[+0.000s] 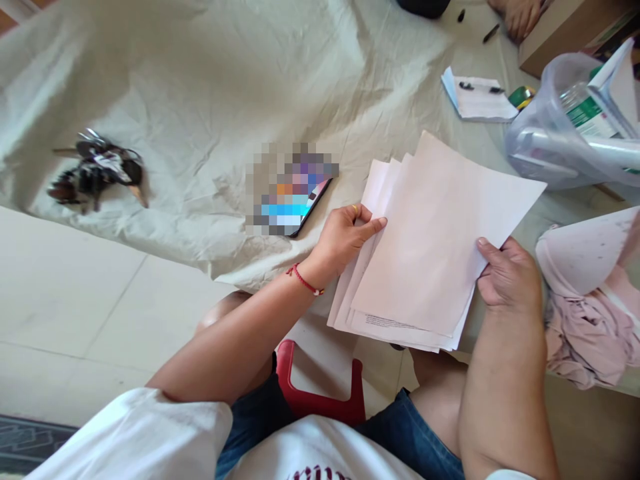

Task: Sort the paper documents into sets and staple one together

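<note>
White, slightly fanned sheets of paper (pixel 430 247) were held over the person's lap, at the edge of a crumpled cream cloth (pixel 200 87). The left hand (pixel 345 240) pinched the stack's left edge, fingers closed on it; the right hand (pixel 507 273) clamped the right edge, thumb on top, apparently to square the pile. A dark smartphone (pixel 313 200) lay just beside the left hand.

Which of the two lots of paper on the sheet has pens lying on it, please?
The small paper pile far off near the plastic jug has them. The fanned stack of sheets, gripped by the left hand and right hand, carries nothing.
</note>
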Tool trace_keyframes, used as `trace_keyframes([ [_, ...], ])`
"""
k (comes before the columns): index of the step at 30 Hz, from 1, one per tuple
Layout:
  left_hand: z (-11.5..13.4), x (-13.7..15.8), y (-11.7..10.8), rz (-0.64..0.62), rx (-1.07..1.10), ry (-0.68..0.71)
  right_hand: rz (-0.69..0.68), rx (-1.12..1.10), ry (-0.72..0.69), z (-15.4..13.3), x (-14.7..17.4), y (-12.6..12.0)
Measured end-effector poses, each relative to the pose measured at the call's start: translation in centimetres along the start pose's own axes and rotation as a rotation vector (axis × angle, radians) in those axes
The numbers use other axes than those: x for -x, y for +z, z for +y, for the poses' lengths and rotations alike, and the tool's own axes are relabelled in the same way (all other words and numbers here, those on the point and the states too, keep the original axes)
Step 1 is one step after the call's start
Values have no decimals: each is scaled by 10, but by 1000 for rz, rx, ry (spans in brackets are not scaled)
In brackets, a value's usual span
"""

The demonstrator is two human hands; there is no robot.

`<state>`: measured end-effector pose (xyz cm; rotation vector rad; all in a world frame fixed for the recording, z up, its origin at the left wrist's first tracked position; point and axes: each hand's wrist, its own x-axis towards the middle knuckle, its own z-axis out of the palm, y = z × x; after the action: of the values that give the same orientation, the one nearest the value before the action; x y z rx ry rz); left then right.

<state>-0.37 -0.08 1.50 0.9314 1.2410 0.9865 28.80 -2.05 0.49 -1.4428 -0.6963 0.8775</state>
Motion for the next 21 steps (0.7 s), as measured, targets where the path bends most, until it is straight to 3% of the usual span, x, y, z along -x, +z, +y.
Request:
trace_keyframes([
  [8,-12,-7,1,-34,89,11,19,-16,-22,-1,-4,-3],
  [16,-6,-2,2,-48,107,-48,70,0,-77,-5,-7,-6],
  [21,-7,-3,1,-29,76,-2,100,25,-113,-4,-10,-8],
])
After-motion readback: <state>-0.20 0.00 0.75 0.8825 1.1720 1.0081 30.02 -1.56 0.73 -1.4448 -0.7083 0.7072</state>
